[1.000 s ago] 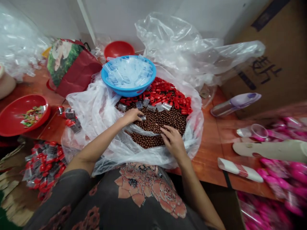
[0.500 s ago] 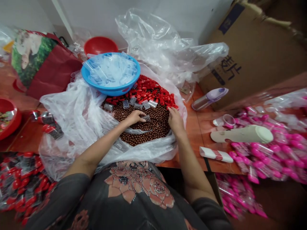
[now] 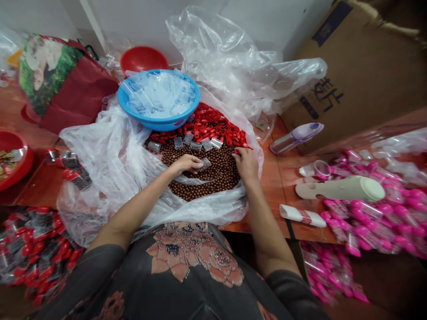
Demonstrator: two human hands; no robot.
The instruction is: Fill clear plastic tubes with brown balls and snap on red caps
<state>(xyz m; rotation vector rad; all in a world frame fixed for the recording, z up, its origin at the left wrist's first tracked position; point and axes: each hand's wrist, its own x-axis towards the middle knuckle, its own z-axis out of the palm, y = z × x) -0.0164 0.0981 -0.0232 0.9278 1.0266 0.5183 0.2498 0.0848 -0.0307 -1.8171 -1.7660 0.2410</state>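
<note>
clear tube (image 3: 204,164) was pinched in the left hand (image 3: 190,163) above the brown beads (image 3: 200,191); the right hand (image 3: 247,164), its fingers close together, lay at the near edge of the red pieces (image 3: 230,135), but whether it gripped one could not be told.

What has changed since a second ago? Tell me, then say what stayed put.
The right hand moved rightward and away from the body, from over the brown balls to the edge of the red pieces; whether it grips one is unclear. The left hand shifted slightly right, still holding a small clear container. The blue bowl stayed put.
</note>
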